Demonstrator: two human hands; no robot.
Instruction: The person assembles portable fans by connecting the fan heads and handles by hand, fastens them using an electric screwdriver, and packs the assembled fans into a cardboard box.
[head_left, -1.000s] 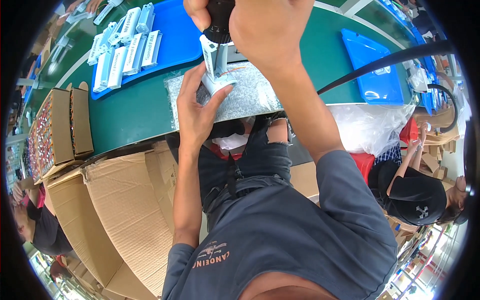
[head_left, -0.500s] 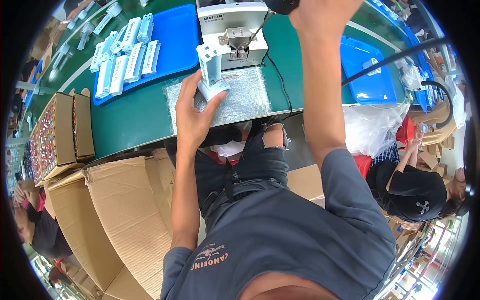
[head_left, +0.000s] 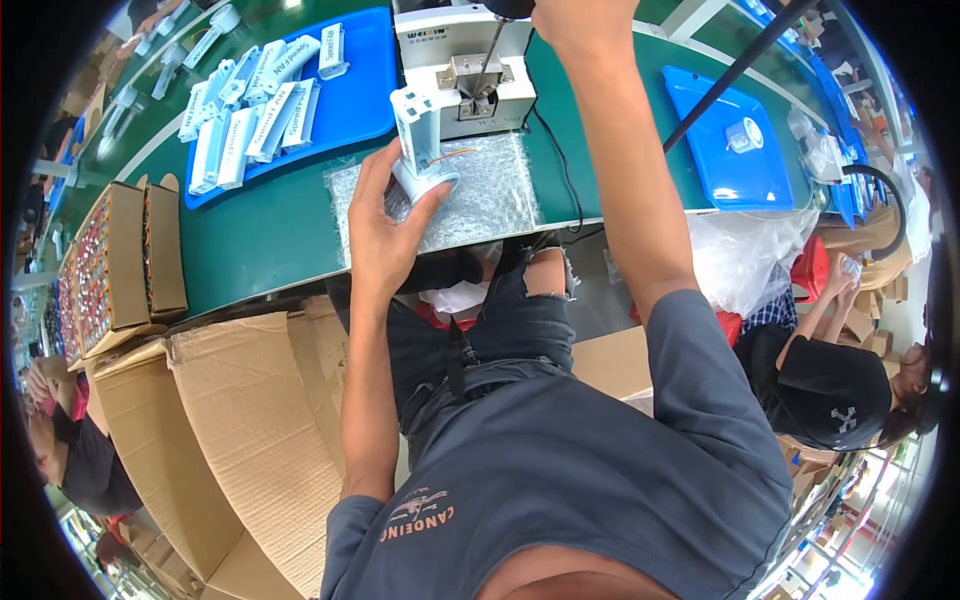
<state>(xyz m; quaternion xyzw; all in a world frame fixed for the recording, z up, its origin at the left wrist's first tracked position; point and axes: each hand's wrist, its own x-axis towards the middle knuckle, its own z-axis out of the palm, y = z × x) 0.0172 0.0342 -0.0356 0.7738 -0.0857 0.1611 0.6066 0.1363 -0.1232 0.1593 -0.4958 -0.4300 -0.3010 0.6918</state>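
My left hand [head_left: 388,215] grips a pale blue plastic fan housing [head_left: 420,140] by its round base, thumb on one side and fingers on the other. The housing stands on a sheet of bubble wrap [head_left: 490,185], and a thin orange wire sticks out of it. At the top edge, my right hand [head_left: 585,22] is closed around a black electric screwdriver [head_left: 510,7], partly cut off by the frame. Its long bit [head_left: 491,52] slants down to the metal pick-up point of a white screw feeder [head_left: 425,50].
A blue tray [head_left: 370,100] holds several similar housings at the left. Another blue tray [head_left: 735,185] carries a small white round part [head_left: 743,135]. A dark cord [head_left: 735,75] crosses the right side. Cardboard boxes [head_left: 255,400] stand at the left; a person [head_left: 830,380] sits at the right.
My right hand has moved left with the screwdriver, whose bit is now more upright over the feeder. Housings in the left tray have shifted, one lying farther right. My left hand stays put.
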